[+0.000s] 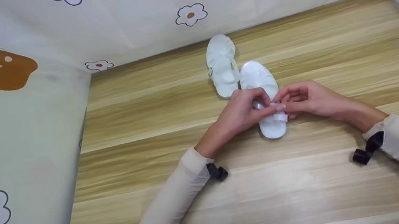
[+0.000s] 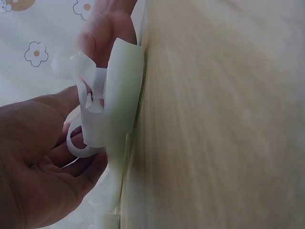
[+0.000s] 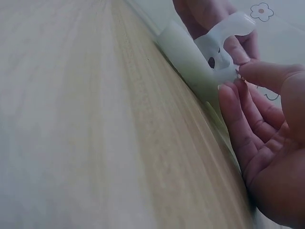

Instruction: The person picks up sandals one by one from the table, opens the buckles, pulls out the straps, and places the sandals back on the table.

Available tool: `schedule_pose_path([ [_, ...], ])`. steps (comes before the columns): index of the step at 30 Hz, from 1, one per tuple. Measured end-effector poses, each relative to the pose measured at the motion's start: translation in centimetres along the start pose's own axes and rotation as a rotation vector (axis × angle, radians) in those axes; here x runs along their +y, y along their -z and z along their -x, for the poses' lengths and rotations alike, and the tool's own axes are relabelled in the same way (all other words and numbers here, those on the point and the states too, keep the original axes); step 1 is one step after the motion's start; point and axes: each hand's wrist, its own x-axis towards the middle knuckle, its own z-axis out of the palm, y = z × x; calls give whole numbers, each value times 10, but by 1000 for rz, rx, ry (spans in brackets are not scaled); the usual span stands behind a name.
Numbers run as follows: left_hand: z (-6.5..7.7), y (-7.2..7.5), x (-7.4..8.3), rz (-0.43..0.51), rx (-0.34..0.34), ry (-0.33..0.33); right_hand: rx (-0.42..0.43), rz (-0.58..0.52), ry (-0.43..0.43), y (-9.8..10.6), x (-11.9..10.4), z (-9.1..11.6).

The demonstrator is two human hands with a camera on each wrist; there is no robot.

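Note:
A white, slightly translucent sandal lies sole down on the table, its toe toward the back wall. From its left side my left hand pinches the ankle strap, thumb and fingertips meeting over the sandal. On the other side, my right hand pinches the same strap between thumb and index finger, at a small metallic buckle. Both sets of fingertips nearly meet above the heel. Its matching sandal lies just behind and to the left, with no hand on it.
The wood-grain table extends around the sandals. A pale cloth wall with flower prints stands along its back edge, and another printed side rises at the left. Black wrist mounts hang below the sleeves.

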Motion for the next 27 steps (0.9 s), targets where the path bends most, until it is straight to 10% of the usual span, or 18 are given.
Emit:
schedule_pose_path([
  [27,-1,2,-9,276,-123,25,34,91,117,-7,0,-1],
])
